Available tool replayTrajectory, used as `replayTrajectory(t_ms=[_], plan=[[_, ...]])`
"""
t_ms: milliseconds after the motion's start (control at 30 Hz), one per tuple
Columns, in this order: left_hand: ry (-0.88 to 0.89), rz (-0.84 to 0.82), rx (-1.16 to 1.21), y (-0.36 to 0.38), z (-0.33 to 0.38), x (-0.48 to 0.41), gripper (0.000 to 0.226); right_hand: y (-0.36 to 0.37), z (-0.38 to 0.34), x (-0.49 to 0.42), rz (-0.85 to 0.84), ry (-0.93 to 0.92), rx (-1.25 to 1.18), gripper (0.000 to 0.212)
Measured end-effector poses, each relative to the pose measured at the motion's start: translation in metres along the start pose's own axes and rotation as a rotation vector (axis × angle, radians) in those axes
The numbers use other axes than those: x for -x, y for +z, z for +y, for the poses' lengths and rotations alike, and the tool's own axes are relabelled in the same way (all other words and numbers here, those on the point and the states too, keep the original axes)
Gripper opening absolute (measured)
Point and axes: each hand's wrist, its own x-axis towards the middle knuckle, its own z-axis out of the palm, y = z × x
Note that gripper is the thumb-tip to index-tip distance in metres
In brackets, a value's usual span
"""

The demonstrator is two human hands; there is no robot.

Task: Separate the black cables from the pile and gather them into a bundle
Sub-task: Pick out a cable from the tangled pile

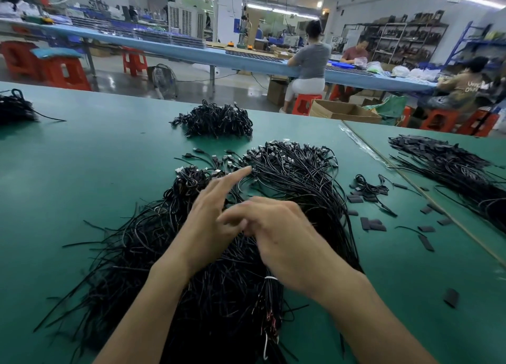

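Two bare hands hover over the large loose pile of thin black cables (287,177), which spreads across the middle of the green surface (82,172), connector ends on the pile's far side and cut ends fanning out on its near side. The left hand (202,226) is above the pile's centre with its index finger stretched straight out toward the connectors. Its other fingers are blurred and partly hidden, so I cannot tell whether they hold a cable. The right hand (284,235) sits just beside it, its fingers (235,215) curled toward the left hand. Motion blur hides whether they pinch anything.

At the pile's near edge lies a bunch of black cables bound with a white tie (271,277). Beyond the pile sits a smaller compact heap of coiled black cables (216,121). To the pile's right are scattered flat black rectangular pieces (372,224), and farther right a second long spread of black cables (451,169). Far left of the pile, another dark cable heap (13,109) lies at the frame's edge.
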Motion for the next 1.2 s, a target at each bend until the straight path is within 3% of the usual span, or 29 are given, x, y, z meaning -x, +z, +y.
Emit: replayTrajectory(t_ms=[67, 167, 233, 300, 367, 433, 533, 600, 633, 700, 767, 833, 933, 1033, 1133, 1200], plan=[[0.101, 0.039, 0.062, 0.005, -0.005, -0.001, 0.073, 0.003, -0.015, -0.005, -0.063, -0.117, -0.067, 0.046], [0.036, 0.141, 0.128, 0.008, -0.011, -0.001, 0.046, 0.006, -0.015, -0.008, -0.021, -0.173, -0.078, 0.027], [-0.076, 0.261, 0.211, 0.008, -0.015, -0.005, 0.028, 0.001, -0.004, -0.006, 0.020, -0.037, -0.155, 0.033], [-0.222, 0.521, 0.360, 0.002, -0.021, -0.009, 0.023, -0.007, 0.015, -0.002, 0.128, 0.115, -0.224, 0.036], [-0.281, 0.755, 0.405, -0.008, -0.025, -0.012, 0.030, -0.017, 0.038, 0.003, 0.283, 0.190, -0.085, 0.027], [-0.193, 0.817, 0.260, -0.016, -0.022, -0.010, 0.036, -0.027, 0.059, 0.006, 0.393, 0.248, 0.116, 0.011], [-0.066, 0.574, 0.083, -0.015, -0.008, -0.006, 0.042, -0.039, 0.084, 0.011, 0.418, 0.498, 0.202, 0.021], [-0.074, 0.290, 0.008, -0.012, -0.001, -0.003, 0.038, -0.041, 0.094, 0.015, 0.245, 0.648, 0.265, 0.017], [-0.097, 0.169, -0.043, -0.011, 0.001, -0.002, 0.040, -0.040, 0.094, 0.016, 0.118, 0.693, 0.351, 0.027], [-0.124, 0.013, -0.109, -0.009, 0.003, 0.001, 0.051, -0.033, 0.090, 0.020, -0.046, 0.624, 0.415, 0.064], [-0.060, -0.034, -0.108, -0.005, 0.005, 0.003, 0.053, -0.024, 0.077, 0.016, -0.080, 0.463, 0.264, 0.075], [0.039, -0.026, -0.055, -0.003, 0.008, 0.004, 0.044, -0.015, 0.067, 0.011, -0.098, 0.342, 0.076, 0.065], [0.092, 0.032, 0.043, -0.002, 0.009, 0.003, 0.041, -0.007, 0.062, 0.007, 0.034, 0.239, -0.105, 0.017], [-0.006, 0.022, 0.036, -0.003, 0.012, 0.002, 0.054, -0.008, 0.062, 0.009, 0.196, 0.205, -0.193, 0.010], [-0.139, -0.261, 0.148, 0.000, 0.019, 0.005, 0.063, -0.012, 0.062, 0.007, 0.312, 0.201, -0.272, 0.011], [-0.110, -0.440, 0.283, 0.004, 0.026, 0.007, 0.062, -0.014, 0.059, 0.003, 0.355, 0.193, -0.335, 0.009]])
